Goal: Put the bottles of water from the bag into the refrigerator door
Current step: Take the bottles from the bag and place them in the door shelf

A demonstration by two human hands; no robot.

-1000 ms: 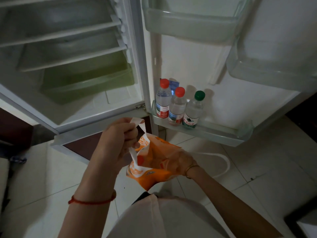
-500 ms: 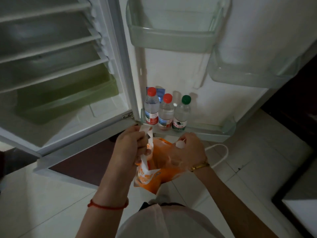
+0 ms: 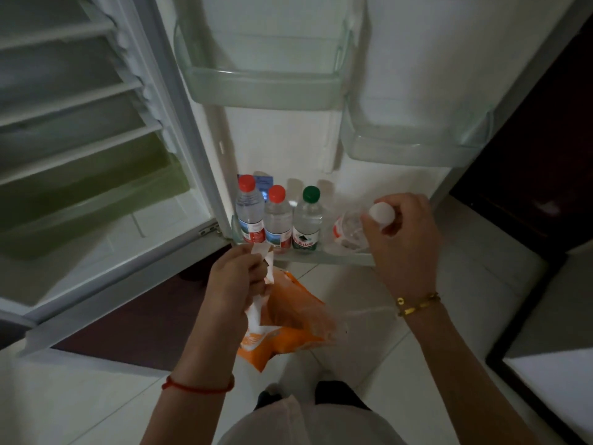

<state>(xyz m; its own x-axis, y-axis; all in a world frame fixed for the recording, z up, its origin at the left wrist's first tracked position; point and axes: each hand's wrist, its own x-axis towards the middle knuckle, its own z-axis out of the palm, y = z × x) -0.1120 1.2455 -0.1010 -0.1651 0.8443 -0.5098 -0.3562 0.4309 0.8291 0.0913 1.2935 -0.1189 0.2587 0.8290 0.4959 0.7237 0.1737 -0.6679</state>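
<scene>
Orange and white plastic, thin and crumpled, makes up the shopping bag (image 3: 282,322) that hangs from the person's left hand (image 3: 236,281). That hand is closed in a fist around the bag's white handle strips, and the bag sags below it over the pale tiled floor (image 3: 369,284), its mouth gaping open.

The right hand (image 3: 401,232) is curled tight around the neck of a clear plastic water bottle with a white cap (image 3: 353,231). The bottle is tilted, cap towards the person, with its lower end down at the bottom door shelf of the open white refrigerator door (image 3: 398,59). It is blurred, so I cannot tell whether its base rests on the shelf.

Three more clear water bottles stand upright in a row on that same clear plastic bottom shelf (image 3: 324,256), at its hinge end. The tall one with a red cap (image 3: 248,210) is furthest left, the shorter red-capped one (image 3: 277,218) touches it, and the green-capped one (image 3: 308,220) is just beside that. The tilted bottle is to the right of the green-capped one, near it.

Two clear door bins (image 3: 266,85) sit higher up on the door. To the left, the refrigerator's interior shows white shelves (image 3: 73,107) and a greenish drawer (image 3: 96,187). A red string bracelet (image 3: 199,385) circles the left wrist, a gold bangle (image 3: 417,305) the right.
</scene>
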